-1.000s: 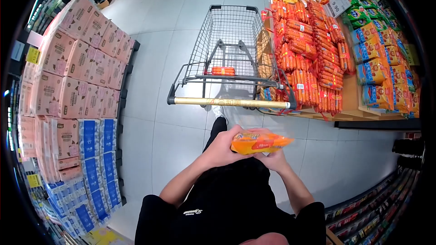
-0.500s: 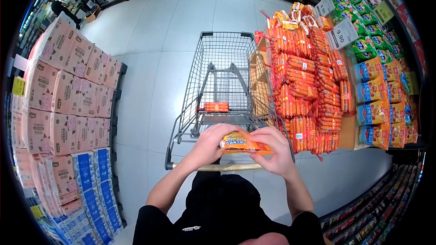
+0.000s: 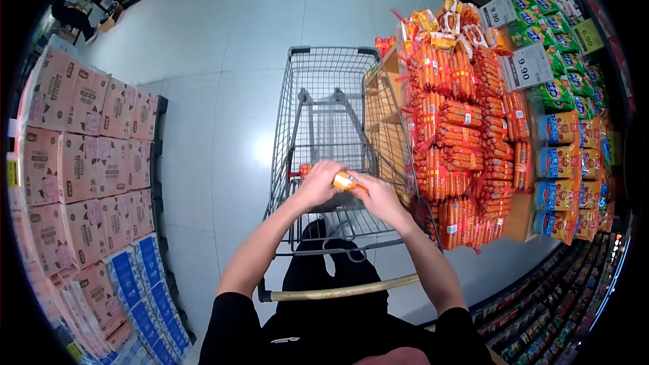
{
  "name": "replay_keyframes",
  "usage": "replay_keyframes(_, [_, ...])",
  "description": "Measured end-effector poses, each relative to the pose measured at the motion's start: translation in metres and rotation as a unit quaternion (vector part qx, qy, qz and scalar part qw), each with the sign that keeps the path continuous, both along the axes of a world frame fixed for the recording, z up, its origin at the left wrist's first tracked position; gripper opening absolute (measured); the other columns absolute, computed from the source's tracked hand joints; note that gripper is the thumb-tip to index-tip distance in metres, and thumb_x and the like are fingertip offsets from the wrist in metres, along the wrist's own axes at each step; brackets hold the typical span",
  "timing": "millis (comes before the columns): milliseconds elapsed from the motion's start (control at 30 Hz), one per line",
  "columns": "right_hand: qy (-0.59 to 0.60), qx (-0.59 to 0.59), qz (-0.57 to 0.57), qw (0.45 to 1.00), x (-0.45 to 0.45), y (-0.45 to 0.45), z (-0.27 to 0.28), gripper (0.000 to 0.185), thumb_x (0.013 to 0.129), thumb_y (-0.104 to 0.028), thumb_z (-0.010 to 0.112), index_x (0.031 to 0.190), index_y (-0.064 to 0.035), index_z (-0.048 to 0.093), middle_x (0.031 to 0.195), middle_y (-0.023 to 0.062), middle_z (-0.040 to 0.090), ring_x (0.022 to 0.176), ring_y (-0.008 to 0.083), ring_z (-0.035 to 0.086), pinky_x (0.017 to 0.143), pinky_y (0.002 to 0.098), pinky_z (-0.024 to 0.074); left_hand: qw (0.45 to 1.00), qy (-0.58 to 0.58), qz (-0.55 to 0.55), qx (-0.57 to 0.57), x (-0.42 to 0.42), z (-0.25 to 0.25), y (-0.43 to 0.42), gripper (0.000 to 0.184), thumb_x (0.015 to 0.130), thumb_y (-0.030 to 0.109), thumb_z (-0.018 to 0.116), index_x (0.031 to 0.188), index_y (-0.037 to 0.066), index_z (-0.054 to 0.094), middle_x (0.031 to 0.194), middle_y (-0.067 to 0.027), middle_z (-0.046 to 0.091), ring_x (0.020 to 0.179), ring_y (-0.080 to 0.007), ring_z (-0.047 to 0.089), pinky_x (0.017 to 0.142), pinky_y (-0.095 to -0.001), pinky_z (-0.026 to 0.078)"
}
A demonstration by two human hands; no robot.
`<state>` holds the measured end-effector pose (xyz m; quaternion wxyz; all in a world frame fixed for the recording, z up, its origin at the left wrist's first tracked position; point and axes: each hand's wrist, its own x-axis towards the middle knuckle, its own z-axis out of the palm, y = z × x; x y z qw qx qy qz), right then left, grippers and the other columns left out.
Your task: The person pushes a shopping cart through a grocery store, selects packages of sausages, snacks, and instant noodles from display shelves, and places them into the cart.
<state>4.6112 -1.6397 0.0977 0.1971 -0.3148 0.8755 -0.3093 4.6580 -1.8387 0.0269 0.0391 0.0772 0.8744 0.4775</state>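
Over the wire shopping cart (image 3: 332, 50), my left hand (image 3: 318, 186) and my right hand (image 3: 378, 199) hold an orange-and-yellow snack packet (image 3: 347, 181) between them. The fingers of both hands are closed on its ends, so only its middle shows. Behind my left hand, a red-orange pack of sausages (image 3: 305, 169) in the cart is mostly hidden. The cart's handle (image 3: 345, 290) lies below my forearms, close to my body.
To the right, stacked sausage packs (image 3: 463, 138) stand against the cart's side, with blue-and-orange snack bags (image 3: 558, 162) and price signs (image 3: 526, 66) beyond. Pink cartons (image 3: 84, 162) are piled on the left. A person (image 3: 74, 20) is at the far left.
My hands have moved forward with the packet, from above the handle to over the cart basket. The packet has turned and tilted. The handle now sits closer to my body.
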Motion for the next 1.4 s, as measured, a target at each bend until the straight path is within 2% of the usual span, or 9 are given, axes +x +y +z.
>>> replay_keyframes(200, [-0.181, -0.026, -0.219, 0.958, -0.031, 0.016, -0.104, 0.028, 0.094, -0.018, 0.059, 0.115, -0.0001, 0.064, 0.094, 0.0174, 0.071, 0.087, 0.0273, 0.069, 0.078, 0.0358, 0.0512, 0.991, -0.092, 0.08, -0.058, -0.013, -0.093, -0.01, 0.082, 0.074, 0.019, 0.08, 0.143, 0.006, 0.038, 0.137, -0.0209, 0.049, 0.132, -0.0369, 0.042, 0.113, -0.0433, 0.033])
replay_keyframes(400, [-0.414, -0.073, -0.317, 0.85, -0.062, 0.007, -0.167, 0.029, 0.099, -0.017, 0.056, 0.12, 0.0019, 0.059, 0.11, 0.0072, 0.067, 0.096, 0.0142, 0.063, 0.087, 0.0305, 0.0498, 0.855, -0.364, 0.256, 0.267, -0.023, -0.201, -0.01, 0.076, 0.098, 0.04, 0.054, 0.152, -0.003, 0.02, 0.15, -0.0223, 0.038, 0.138, -0.0305, 0.038, 0.112, -0.0392, 0.033])
replay_keyframes(633, [-0.525, -0.159, -0.283, 0.787, -0.09, -0.011, -0.255, 0.03, 0.099, -0.017, 0.056, 0.121, 0.0021, 0.057, 0.112, 0.008, 0.066, 0.099, 0.0146, 0.062, 0.092, 0.0305, 0.0477, 0.701, -0.386, 0.4, 0.446, -0.048, -0.265, -0.009, 0.067, 0.098, 0.048, 0.051, 0.142, 0.0, 0.04, 0.14, -0.0181, 0.049, 0.129, -0.0267, 0.046, 0.11, -0.0394, 0.033])
replay_keyframes(800, [-0.368, -0.051, -0.279, 0.885, -0.103, -0.049, -0.316, 0.038, 0.099, -0.02, 0.056, 0.129, 0.0014, 0.049, 0.124, 0.0114, 0.054, 0.114, 0.0207, 0.055, 0.099, 0.0332, 0.0435, 0.701, -0.399, 0.443, 0.391, -0.062, -0.296, -0.015, 0.07, 0.091, 0.028, 0.065, 0.142, -0.005, 0.031, 0.135, -0.0209, 0.051, 0.126, -0.0279, 0.049, 0.106, -0.039, 0.039])
replay_keyframes(900, [-0.286, 0.005, -0.307, 0.908, -0.109, -0.067, -0.348, 0.043, 0.096, -0.02, 0.059, 0.131, 0.0019, 0.046, 0.128, 0.0149, 0.046, 0.122, 0.0252, 0.049, 0.103, 0.0356, 0.0397, 0.735, -0.377, 0.445, 0.346, -0.075, -0.314, -0.02, 0.062, 0.091, 0.024, 0.064, 0.139, -0.003, 0.036, 0.13, -0.0188, 0.055, 0.12, -0.026, 0.054, 0.1, -0.0386, 0.045])
replay_keyframes(933, [-0.276, 0.005, -0.305, 0.912, -0.11, -0.066, -0.353, 0.052, 0.088, -0.025, 0.066, 0.127, 0.0048, 0.048, 0.127, 0.0222, 0.047, 0.127, 0.037, 0.045, 0.107, 0.0416, 0.0365, 0.736, -0.382, 0.451, 0.33, -0.078, -0.32, -0.021, 0.065, 0.089, 0.022, 0.065, 0.14, -0.003, 0.033, 0.131, -0.0189, 0.054, 0.118, -0.0263, 0.055, 0.099, -0.0387, 0.046])
replay_keyframes(1033, [-0.234, 0.048, -0.303, 0.923, -0.11, -0.076, -0.358, 0.058, 0.085, -0.025, 0.069, 0.129, 0.0045, 0.045, 0.128, 0.0216, 0.047, 0.125, 0.0371, 0.045, 0.107, 0.0412, 0.037, 0.732, -0.382, 0.48, 0.296, -0.083, -0.334, -0.027, 0.068, 0.088, 0.022, 0.066, 0.141, -0.001, 0.03, 0.132, -0.0204, 0.051, 0.116, -0.0277, 0.056, 0.096, -0.0411, 0.049])
replay_keyframes(1200, [-0.41, -0.115, -0.356, 0.832, -0.103, -0.078, -0.402, 0.092, 0.077, -0.021, 0.076, 0.15, -0.0009, 0.023, 0.143, 0.0216, 0.047, 0.134, 0.0308, 0.045, 0.11, 0.0364, 0.0363, 0.736, -0.402, 0.468, 0.278, -0.074, -0.373, -0.034, 0.07, 0.088, 0.016, 0.065, 0.143, 0.001, 0.023, 0.133, -0.022, 0.049, 0.118, -0.0298, 0.055, 0.094, -0.0438, 0.053])
replay_keyframes(1400, [-0.401, 0.017, -0.289, 0.869, -0.087, -0.067, -0.421, 0.096, 0.076, -0.027, 0.075, 0.152, -0.0034, 0.021, 0.143, 0.0202, 0.047, 0.134, 0.0321, 0.044, 0.112, 0.0377, 0.0344, 0.771, -0.402, 0.452, 0.2, -0.065, -0.365, -0.032, 0.074, 0.087, 0.016, 0.065, 0.145, -0.003, 0.023, 0.139, -0.0214, 0.046, 0.125, -0.0293, 0.051, 0.102, -0.0401, 0.046])
